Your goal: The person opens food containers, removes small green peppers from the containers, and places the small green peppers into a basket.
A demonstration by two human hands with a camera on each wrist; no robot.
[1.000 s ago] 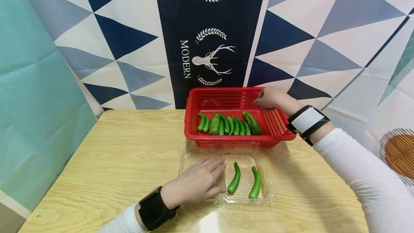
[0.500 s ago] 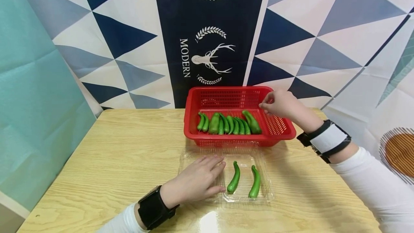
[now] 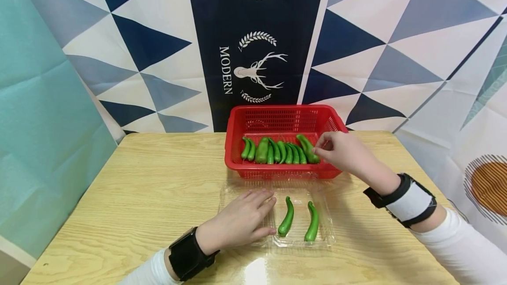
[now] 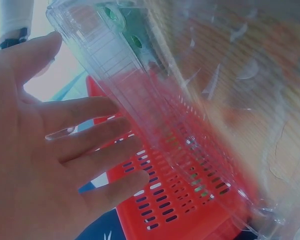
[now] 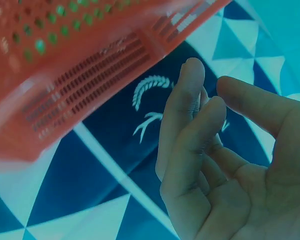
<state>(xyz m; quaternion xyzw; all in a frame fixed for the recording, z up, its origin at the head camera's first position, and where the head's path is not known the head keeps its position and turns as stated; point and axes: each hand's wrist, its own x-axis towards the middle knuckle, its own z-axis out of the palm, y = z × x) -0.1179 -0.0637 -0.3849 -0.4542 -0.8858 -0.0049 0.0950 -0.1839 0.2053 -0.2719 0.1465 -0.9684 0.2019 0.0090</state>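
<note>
My left hand [image 3: 242,221] rests with straight fingers on the left half of a clear plastic box [image 3: 299,245]. In the right half lie two curved green peppers, one nearer the middle [image 3: 286,217] and one farther right [image 3: 312,222]. Behind the box stands a red plastic basket [image 3: 283,170] with a row of green peppers [image 3: 262,151] inside. My right hand [image 3: 343,151] hovers at the basket's right front corner, close to a larger pepper [image 3: 307,147]. Its fingers are loosely bent; in the right wrist view the hand [image 5: 205,165] shows a gap between thumb and fingers, nothing held.
Basket and box stand on a wooden table [image 3: 158,175]. A patterned cloth wall [image 3: 154,52] rises right behind the basket, and a teal panel [image 3: 47,82] borders the table on the left.
My right hand has come from the back right of the basket forward to its right front corner. The left hand stays where it was, and the peppers in the box lie unmoved.
</note>
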